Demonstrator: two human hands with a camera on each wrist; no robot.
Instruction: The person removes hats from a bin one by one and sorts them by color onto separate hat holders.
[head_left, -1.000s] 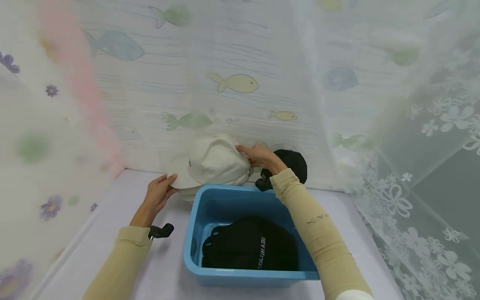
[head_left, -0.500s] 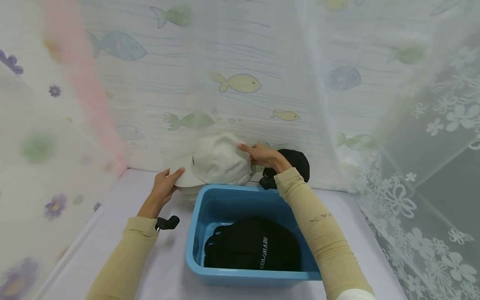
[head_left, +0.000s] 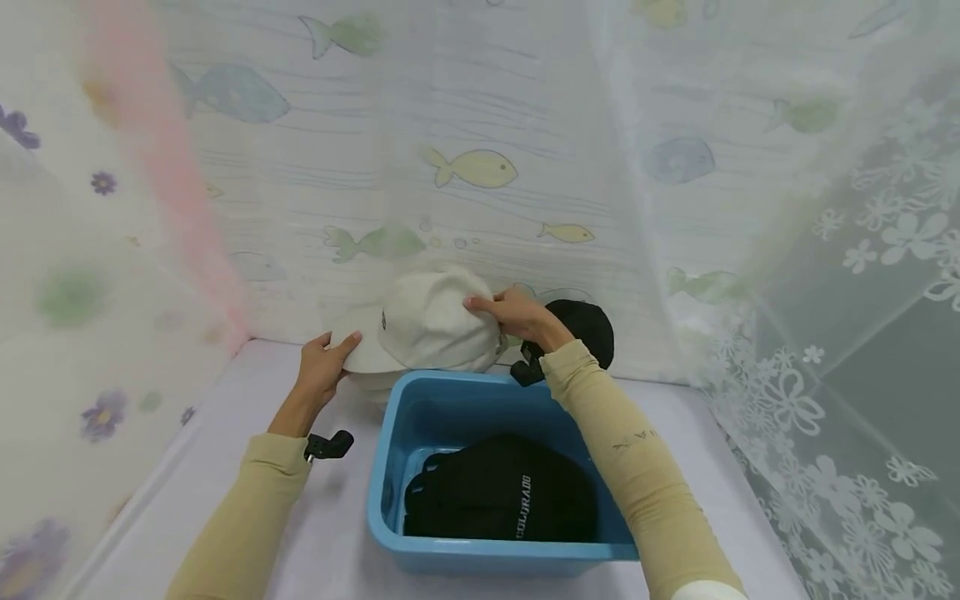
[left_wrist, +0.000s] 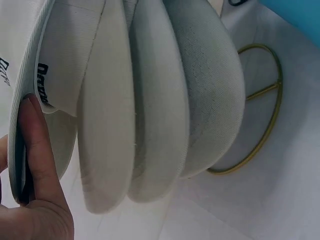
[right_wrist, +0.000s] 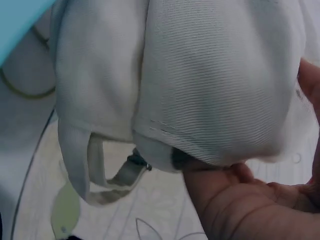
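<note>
The left hand is pinching a white cap by its curved brim, the right hand is gripping its rounded, ribbed crown; pale caps are nesting underneath

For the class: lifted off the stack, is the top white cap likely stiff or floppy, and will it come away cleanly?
The brim looks fairly stiff, curving smoothly in the left hand. The crown seems floppier, given its creases. Lower caps might cling, being closely stacked.

Two hands, one tub and caps (five-plus) show.
</note>
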